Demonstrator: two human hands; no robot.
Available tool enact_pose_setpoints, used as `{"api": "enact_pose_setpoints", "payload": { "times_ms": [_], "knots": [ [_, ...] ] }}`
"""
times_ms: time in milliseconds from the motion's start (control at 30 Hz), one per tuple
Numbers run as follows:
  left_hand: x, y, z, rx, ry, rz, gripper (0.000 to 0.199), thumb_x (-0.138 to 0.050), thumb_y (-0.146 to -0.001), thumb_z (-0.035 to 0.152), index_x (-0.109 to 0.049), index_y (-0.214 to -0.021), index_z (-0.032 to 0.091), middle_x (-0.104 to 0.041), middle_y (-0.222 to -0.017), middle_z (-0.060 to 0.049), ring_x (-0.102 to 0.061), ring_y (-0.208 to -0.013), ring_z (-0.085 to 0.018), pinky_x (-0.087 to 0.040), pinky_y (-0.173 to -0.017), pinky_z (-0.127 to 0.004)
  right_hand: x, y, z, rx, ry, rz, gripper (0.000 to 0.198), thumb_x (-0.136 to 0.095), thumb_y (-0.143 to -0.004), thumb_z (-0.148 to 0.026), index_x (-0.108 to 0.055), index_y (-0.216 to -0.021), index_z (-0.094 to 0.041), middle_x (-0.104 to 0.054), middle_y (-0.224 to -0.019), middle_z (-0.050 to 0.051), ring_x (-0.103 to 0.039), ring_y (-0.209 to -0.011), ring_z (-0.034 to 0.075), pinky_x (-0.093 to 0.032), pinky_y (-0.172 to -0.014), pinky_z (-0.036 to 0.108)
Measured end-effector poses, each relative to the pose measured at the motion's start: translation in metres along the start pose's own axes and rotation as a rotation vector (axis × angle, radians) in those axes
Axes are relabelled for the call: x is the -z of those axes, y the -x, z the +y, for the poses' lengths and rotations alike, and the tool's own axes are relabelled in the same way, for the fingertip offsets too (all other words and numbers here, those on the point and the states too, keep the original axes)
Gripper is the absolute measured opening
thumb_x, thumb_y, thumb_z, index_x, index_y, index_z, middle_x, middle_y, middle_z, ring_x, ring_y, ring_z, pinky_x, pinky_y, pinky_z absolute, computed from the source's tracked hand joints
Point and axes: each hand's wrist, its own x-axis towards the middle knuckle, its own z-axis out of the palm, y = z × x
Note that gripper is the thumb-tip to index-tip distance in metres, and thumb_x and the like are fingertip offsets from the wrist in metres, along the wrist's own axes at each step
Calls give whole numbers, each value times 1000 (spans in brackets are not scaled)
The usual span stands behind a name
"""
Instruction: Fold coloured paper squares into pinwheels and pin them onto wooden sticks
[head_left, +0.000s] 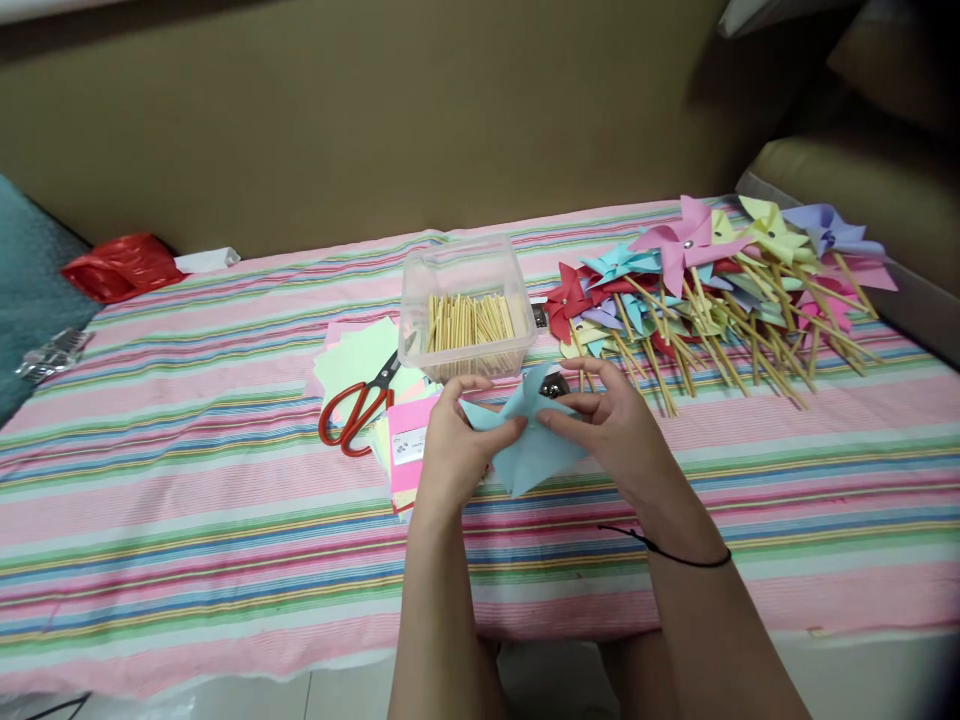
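A light blue sheet of paper (536, 462), partly folded toward its middle like a pinwheel, is held up between both hands above the striped cloth. My left hand (459, 440) grips its left side, the thumb pressed on the paper near the centre. On the right side my right hand (611, 425) pinches it, thumb and fingers close to the middle. Just behind the paper a small dark shiny heap (555, 385) shows in part; I cannot make out its pieces. A clear plastic box (465, 358) of short wooden sticks (471, 322) stands beyond my hands.
Finished paper pinwheels on sticks (686, 245) lie piled at the right. Left of the box are red-handled scissors (364, 405) on pale paper sheets (349, 365), and a pink paper pack (412, 435). A red plastic bag (124, 268) rests at the far left on the striped cloth (225, 450).
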Motion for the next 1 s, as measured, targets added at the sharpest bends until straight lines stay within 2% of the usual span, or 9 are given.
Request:
{"api": "enact_pose_setpoints", "payload": {
  "times_ms": [133,200,333,400,467,533,633,800,1000],
  "knots": [
    [-5,-4,-1,-11,220,256,47,-83,-49,22,-50,-83,19,-60,-62,3,-55,-50,-12,-44,-49,-22,0,-2,-1,90,-72,124,45,-79,-68,-32,-55,-105,-23,-74,-78,0,-69,-71,16,-56,-67,29],
    [-7,-5,0,-14,291,361,48,-84,-47,21,-51,-82,18,-61,-63,3,-56,-52,-11,-46,-52,-23,1,-2,-1,122,-147,128,38,-74,-74,-32,-54,-105,-25,-74,-88,1,-70,-77,17,-57,-73,33],
    [-10,-6,0,-46,369,515,49,-84,-47,22,-52,-84,18,-57,-63,5,-55,-50,-10,-47,-52,-23,2,0,0,110,-269,-51,40,-65,-83,-27,-48,-118,-34,-71,-109,0,-70,-92,19,-58,-80,39],
    [-11,-7,0,-62,401,557,50,-84,-47,22,-52,-85,18,-57,-63,4,-55,-49,-10,-47,-52,-24,-1,2,2,103,-245,-186,34,-63,-84,-24,-55,-115,-34,-70,-111,-1,-69,-97,19,-57,-83,40],
    [-12,-7,0,-72,424,555,50,-84,-47,22,-52,-86,18,-58,-65,3,-57,-50,-11,-49,-53,-24,-5,2,4,129,-180,-264,22,-64,-83,-22,-66,-103,-30,-71,-106,-1,-68,-97,18,-57,-86,38],
    [-13,-7,0,-73,430,541,51,-84,-47,22,-52,-87,18,-59,-65,3,-58,-50,-11,-49,-53,-25,-10,1,6,167,-115,-263,13,-67,-80,-22,-72,-91,-27,-72,-94,-1,-68,-92,16,-57,-85,33],
    [-14,-6,0,-89,427,515,52,-84,-49,21,-50,-89,19,-59,-63,4,-57,-48,-11,-49,-52,-24,-17,1,7,189,-71,-193,9,-74,-74,-21,-75,-81,-26,-73,-83,-2,-68,-82,13,-56,-81,27],
    [-17,-3,0,-115,364,456,52,-84,-51,23,-48,-89,21,-56,-56,7,-51,-42,-8,-45,-46,-21,-22,2,6,190,-126,-95,6,-78,-70,-25,-74,-74,-24,-72,-74,-2,-68,-73,12,-57,-75,25],
    [-22,-1,-5,-120,357,395,48,-83,-54,25,-49,-88,20,-62,-63,4,-55,-48,-10,-45,-48,-21,-31,3,5,202,-158,136,10,-79,-69,-28,-72,-69,-20,-69,-66,-2,-65,-62,12,-60,-64,27]
  ]
}}
